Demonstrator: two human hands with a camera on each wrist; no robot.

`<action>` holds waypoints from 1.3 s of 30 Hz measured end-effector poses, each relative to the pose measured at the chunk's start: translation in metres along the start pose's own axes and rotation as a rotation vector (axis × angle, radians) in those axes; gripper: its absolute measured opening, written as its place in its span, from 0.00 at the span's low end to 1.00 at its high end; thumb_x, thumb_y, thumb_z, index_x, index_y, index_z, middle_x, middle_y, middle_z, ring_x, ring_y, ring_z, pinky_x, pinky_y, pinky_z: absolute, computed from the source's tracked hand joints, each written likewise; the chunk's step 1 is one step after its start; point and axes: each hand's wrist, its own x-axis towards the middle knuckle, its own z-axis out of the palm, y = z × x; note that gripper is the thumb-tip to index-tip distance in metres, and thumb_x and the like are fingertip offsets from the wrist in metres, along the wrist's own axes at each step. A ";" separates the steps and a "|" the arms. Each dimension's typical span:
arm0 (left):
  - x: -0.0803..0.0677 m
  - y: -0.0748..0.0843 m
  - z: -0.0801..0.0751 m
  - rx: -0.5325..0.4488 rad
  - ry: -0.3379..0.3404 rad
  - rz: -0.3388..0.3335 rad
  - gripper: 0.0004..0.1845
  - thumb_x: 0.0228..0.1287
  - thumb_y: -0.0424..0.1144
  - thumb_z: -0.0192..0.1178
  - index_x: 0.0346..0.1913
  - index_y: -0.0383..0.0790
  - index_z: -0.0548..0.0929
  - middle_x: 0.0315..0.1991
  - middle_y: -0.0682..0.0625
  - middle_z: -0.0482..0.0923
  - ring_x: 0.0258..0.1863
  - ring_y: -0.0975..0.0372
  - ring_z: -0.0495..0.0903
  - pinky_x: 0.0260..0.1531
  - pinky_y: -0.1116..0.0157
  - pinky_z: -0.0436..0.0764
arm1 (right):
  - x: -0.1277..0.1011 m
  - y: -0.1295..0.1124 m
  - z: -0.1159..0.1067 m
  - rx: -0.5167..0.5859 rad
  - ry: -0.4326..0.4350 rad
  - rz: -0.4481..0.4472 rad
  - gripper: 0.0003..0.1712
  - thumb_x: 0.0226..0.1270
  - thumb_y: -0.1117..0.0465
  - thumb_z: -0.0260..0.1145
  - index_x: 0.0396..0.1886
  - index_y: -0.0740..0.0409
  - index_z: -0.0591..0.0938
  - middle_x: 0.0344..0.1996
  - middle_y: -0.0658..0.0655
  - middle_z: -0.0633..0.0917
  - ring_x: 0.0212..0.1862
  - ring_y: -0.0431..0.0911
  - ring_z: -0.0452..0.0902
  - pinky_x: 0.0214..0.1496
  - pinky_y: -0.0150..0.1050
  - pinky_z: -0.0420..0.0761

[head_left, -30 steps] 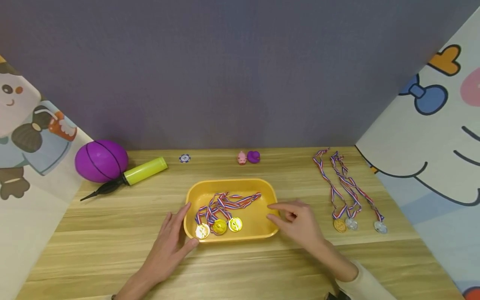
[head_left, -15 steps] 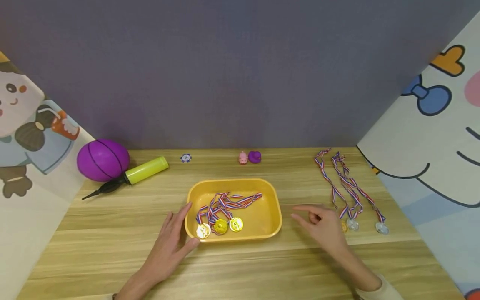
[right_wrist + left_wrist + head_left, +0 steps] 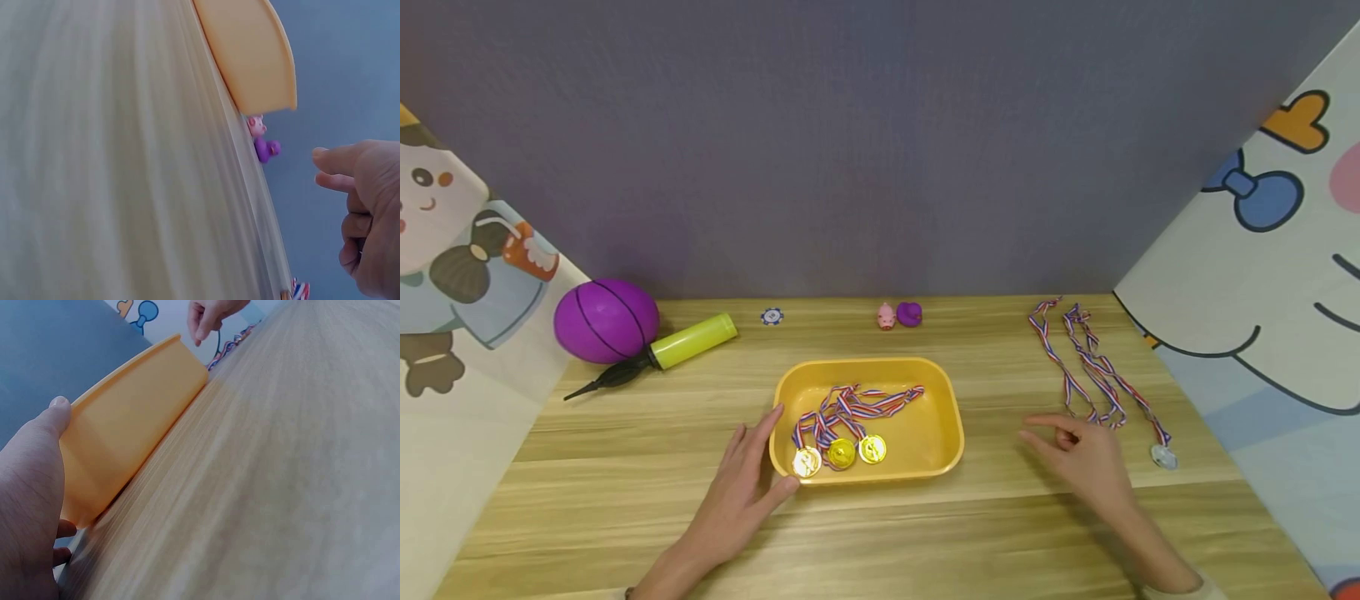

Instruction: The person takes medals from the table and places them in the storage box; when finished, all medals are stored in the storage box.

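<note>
A yellow tray [image 3: 957,427] stands mid-table and holds three gold medals [image 3: 839,452] with striped ribbons. My left hand [image 3: 752,471] lies flat on the table, its fingers against the tray's left front corner; the left wrist view shows the thumb [image 3: 57,409] on the tray wall [image 3: 131,425]. My right hand [image 3: 1075,452] hovers with relaxed fingers over the lower ends of three striped ribbons [image 3: 1090,367] at the right and holds nothing that I can see. It hides two of their medals. A silver medal [image 3: 1163,456] lies just right of it.
At the back left lie a purple ball [image 3: 605,320] and a yellow pump [image 3: 688,340]. A small blue chip [image 3: 771,316], a pink pig toy [image 3: 885,317] and a purple toy [image 3: 910,313] sit along the back edge. Cartoon panels wall both sides.
My right hand has moved right from the tray's right rim to the medals on the table and now covers two of them. The left hand and the tray have stayed put.
</note>
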 end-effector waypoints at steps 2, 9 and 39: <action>0.000 0.000 0.000 -0.001 0.001 0.002 0.50 0.79 0.51 0.67 0.92 0.52 0.51 0.86 0.39 0.63 0.82 0.38 0.66 0.89 0.60 0.37 | 0.000 0.005 -0.004 -0.012 0.010 -0.011 0.13 0.55 0.69 0.89 0.40 0.55 0.97 0.14 0.40 0.61 0.20 0.29 0.51 0.18 0.31 0.62; 0.000 0.000 0.001 -0.001 0.000 0.001 0.50 0.78 0.51 0.68 0.92 0.52 0.51 0.86 0.39 0.63 0.82 0.38 0.66 0.89 0.59 0.37 | -0.002 0.023 -0.019 -0.068 0.035 -0.001 0.12 0.53 0.67 0.90 0.33 0.51 0.96 0.15 0.40 0.60 0.21 0.28 0.48 0.18 0.31 0.58; 0.000 0.002 0.000 0.005 0.000 -0.006 0.49 0.79 0.52 0.67 0.92 0.52 0.51 0.86 0.39 0.64 0.82 0.38 0.67 0.89 0.60 0.37 | -0.024 0.060 -0.048 -0.233 -0.151 0.062 0.18 0.55 0.60 0.90 0.45 0.57 0.97 0.17 0.38 0.65 0.20 0.31 0.55 0.18 0.32 0.59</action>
